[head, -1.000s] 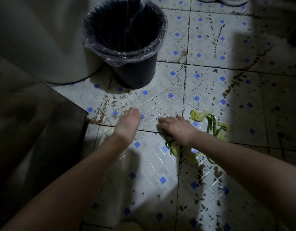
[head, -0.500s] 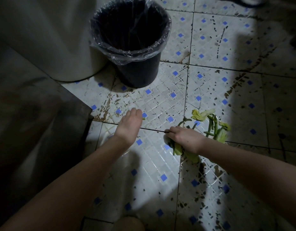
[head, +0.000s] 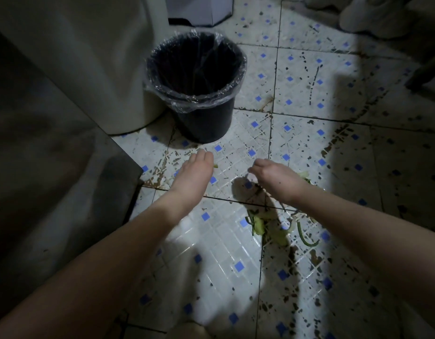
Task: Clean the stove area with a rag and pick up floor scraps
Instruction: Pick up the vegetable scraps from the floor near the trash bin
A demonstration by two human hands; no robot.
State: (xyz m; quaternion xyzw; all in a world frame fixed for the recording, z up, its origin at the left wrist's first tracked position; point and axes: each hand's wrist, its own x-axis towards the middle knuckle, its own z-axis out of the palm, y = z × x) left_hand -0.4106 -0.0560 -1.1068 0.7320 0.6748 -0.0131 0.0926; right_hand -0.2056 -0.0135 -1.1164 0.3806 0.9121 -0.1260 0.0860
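Reached down over stained tiled floor (head: 219,243).
Held left grip (head: 192,174) flat, fingers straight and pressed together; curled right grip (head: 272,174) downward, could not tell whether pinching anything. Saw green vegetable scraps (head: 259,225) on floor beneath right forearm, lined black bin (head: 201,123) beyond.

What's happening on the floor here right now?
A person reaches both bare hands down toward the tiled floor. The right hand hovers, fingers curled, over green vegetable scraps; whether it grips any is unclear. The left hand has straight fingers, holding nothing. A plastic-lined bin stands just beyond.
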